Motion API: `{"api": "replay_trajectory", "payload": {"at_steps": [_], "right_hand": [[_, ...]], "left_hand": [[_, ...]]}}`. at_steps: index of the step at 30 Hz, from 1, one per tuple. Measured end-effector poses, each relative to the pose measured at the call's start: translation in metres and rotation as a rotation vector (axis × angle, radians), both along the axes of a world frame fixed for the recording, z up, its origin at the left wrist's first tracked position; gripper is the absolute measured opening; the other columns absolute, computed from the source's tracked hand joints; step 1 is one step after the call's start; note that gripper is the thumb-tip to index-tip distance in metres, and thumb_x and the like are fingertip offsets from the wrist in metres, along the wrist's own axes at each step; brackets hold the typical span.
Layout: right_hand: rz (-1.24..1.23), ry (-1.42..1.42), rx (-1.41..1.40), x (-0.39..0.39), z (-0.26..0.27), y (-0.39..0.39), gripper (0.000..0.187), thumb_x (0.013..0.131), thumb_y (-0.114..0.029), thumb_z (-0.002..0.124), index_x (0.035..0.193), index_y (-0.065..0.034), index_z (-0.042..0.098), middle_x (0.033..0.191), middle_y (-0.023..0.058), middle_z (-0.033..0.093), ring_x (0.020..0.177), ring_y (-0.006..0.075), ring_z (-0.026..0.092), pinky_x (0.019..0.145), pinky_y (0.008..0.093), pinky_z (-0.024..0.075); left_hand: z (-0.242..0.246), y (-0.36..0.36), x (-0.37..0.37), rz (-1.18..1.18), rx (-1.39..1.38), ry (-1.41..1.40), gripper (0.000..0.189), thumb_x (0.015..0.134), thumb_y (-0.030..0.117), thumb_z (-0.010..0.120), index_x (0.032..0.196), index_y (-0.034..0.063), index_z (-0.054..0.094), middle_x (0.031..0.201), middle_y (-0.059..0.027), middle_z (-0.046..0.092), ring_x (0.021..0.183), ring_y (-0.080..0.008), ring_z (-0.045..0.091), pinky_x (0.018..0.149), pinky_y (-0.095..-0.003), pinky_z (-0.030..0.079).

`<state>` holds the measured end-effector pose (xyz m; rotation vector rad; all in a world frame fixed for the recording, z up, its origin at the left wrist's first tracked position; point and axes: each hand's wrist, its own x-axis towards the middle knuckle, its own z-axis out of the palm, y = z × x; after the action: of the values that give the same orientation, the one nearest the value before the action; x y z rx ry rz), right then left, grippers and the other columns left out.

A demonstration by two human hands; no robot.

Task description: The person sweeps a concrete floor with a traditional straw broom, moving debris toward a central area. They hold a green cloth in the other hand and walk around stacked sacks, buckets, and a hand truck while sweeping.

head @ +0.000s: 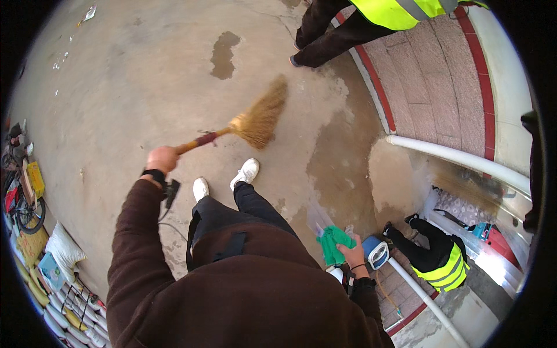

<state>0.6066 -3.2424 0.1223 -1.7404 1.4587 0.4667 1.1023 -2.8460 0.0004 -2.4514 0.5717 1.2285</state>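
Observation:
My left hand is closed around the wooden handle of a straw broom. The broom slants away from me, its fanned bristles at or just above the concrete floor, ahead of my white shoes. Low on the right, my right hand grips a bunched green cloth or bag. Beyond the green bundle juts a clear, blurred piece that looks like plastic. A small ridged object shows by my fingers; what it is I cannot tell.
One person in a reflective vest stands ahead; another is at right near a blue-and-white container. White pipes edge a raised paved step. Wet patches mark the floor. Sacks and a bicycle wheel lie left.

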Motion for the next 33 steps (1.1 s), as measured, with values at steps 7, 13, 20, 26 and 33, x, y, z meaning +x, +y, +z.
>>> {"api": "replay_trajectory", "payload": {"at_steps": [7,13,20,26,33], "right_hand": [[0.13,-0.036,-0.016,0.047,-0.007,-0.025,0.065,0.061,-0.028,0.078,0.114,-0.0046,0.048,0.093,0.0126,0.064,0.085,0.0209,0.061,0.076,0.0331,0.0477],[0.081,-0.147,0.054,0.059,-0.021,-0.03,0.06,0.062,-0.021,0.078,0.112,-0.0044,0.048,0.095,0.0094,0.062,0.085,0.0161,0.059,0.076,0.0319,0.0481],[0.139,-0.135,0.043,0.1,-0.015,-0.012,0.058,0.062,-0.02,0.078,0.11,-0.0036,0.049,0.094,0.0088,0.062,0.085,0.0166,0.059,0.076,0.0318,0.0478],[0.102,-0.164,-0.023,0.136,-0.003,0.021,0.057,0.061,-0.02,0.077,0.109,-0.0044,0.05,0.094,0.0085,0.063,0.086,0.0176,0.06,0.077,0.0322,0.0475],[-0.005,-0.01,-0.097,0.182,0.034,0.084,0.061,0.06,-0.023,0.078,0.111,-0.0053,0.049,0.096,0.0111,0.063,0.087,0.0201,0.06,0.078,0.0328,0.0473]], "left_hand": [[0.065,0.095,0.046,0.401,0.092,-0.27,0.032,0.085,0.029,0.051,0.117,0.0283,0.056,0.104,-0.011,0.063,0.095,-0.0315,0.06,0.08,-0.0433,0.049],[0.09,0.102,0.051,0.454,0.073,-0.339,0.029,0.079,0.025,0.056,0.103,0.0093,0.061,0.098,-0.0186,0.063,0.095,-0.0343,0.059,0.081,-0.0436,0.048],[0.094,0.073,0.051,0.417,-0.24,-0.272,0.033,0.083,0.025,0.053,0.116,0.0188,0.055,0.098,-0.0158,0.063,0.092,-0.0342,0.059,0.08,-0.0442,0.047],[0.031,-0.031,0.144,0.254,-0.348,-0.092,0.036,0.085,0.023,0.048,0.12,0.0249,0.055,0.102,-0.0128,0.063,0.096,-0.0311,0.059,0.082,-0.0414,0.047],[-0.012,-0.038,0.254,0.183,-0.278,0.032,0.037,0.084,0.022,0.047,0.12,0.0297,0.055,0.101,-0.0087,0.064,0.093,-0.0284,0.061,0.08,-0.0387,0.049]]}}
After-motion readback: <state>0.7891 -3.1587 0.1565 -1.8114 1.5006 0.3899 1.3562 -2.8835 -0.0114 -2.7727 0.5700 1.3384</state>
